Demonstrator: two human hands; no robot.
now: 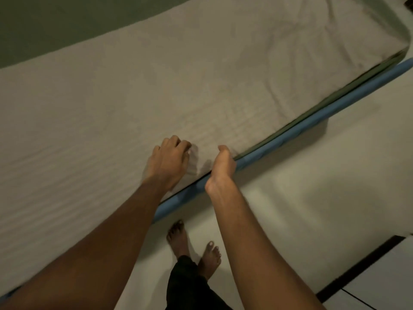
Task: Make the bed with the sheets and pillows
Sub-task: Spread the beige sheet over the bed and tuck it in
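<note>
A pale beige sheet [138, 90] with a faint woven stripe covers the mattress, creased toward the far right corner. My left hand [168, 163] lies on the sheet near the bed's near edge, its fingers curled and bunching a small fold of cloth. My right hand [223, 166] is at the same edge, palm turned sideways, fingers tucked down over the sheet's border where they are hidden. The blue bed frame [312, 117] runs below the edge, with a green mattress side [335, 95] showing above it. No pillow is in view.
A green wall [44, 23] lies beyond the bed's far side. My bare feet [194, 245] stand on the pale floor [312, 198] beside the frame. A dark strip [362, 265] borders a white panel at the lower right.
</note>
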